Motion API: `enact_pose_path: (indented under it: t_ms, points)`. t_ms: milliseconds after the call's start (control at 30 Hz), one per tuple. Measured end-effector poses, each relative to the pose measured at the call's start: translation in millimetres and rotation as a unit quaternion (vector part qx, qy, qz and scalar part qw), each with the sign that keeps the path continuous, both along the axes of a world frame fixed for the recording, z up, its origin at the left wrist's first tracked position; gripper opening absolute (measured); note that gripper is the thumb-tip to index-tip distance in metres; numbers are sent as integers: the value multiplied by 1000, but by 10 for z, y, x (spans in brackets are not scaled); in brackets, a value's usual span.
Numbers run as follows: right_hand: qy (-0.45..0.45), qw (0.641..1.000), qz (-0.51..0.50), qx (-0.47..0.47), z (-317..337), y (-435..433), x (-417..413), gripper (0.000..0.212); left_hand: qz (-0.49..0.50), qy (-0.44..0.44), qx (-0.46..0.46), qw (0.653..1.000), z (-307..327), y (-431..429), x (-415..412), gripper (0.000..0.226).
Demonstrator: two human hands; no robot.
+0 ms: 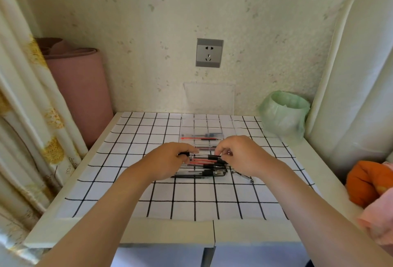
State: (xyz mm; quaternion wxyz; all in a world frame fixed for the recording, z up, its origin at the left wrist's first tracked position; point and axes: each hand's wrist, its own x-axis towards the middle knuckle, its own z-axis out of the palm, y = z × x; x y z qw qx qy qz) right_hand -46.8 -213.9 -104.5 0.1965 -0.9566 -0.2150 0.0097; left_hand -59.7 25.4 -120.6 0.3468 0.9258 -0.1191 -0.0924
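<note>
Hovering low over a heap of pens (pixel 204 172), both hands meet at the middle of the counter (pixel 170 232), which is spread with a white cloth (pixel 191 198) ruled in black squares. The left hand (pixel 168 160) has its fingers curled round one end of a clear pen (pixel 202 156), whose black tip sticks out past the knuckles. The right hand (pixel 240 154) pinches what looks like the same pen at its black-capped other end, so it is held level just above the heap. The heap is black and red pens lying roughly side by side, and one loose pen (pixel 244 176) lies apart to the right. Just behind the hands stands a clear box (pixel 182 126) with a red pen (pixel 200 138) and a blue pen (pixel 209 134) lying inside. Any print on the barrels is too small to read. On the wall above is a grey socket (pixel 209 52), unlabelled as far as can be seen. A green-bagged bin (pixel 284 115) stands at the counter's far right corner, and a pink roll (pixel 80 88) leans beside a curtain (pixel 25 96) on the left.
</note>
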Motion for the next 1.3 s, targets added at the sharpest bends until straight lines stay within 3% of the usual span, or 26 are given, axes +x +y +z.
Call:
enact_pose_path:
  t_ms: [300,467,667,933,1133,1300]
  points:
    - [2,997,28,65,-91,120,-9,23,-39,5,19,999,-45,-115,-2,37]
    - [8,998,8,58,-124,50,46,39,-35,-15,53,998,-70,-114,36,28]
    - [-25,999,8,32,-122,-15,75,11,-41,-17,59,997,-61,-140,11,27]
    - [14,998,27,54,-135,102,38,18,-51,-26,70,996,-54,-222,-10,28]
    - [8,997,19,69,-127,37,35,7,-52,-23,68,996,-43,-254,-18,28]
    - [51,994,31,87,-167,59,14,21,-59,-29,80,995,-61,-285,-14,29]
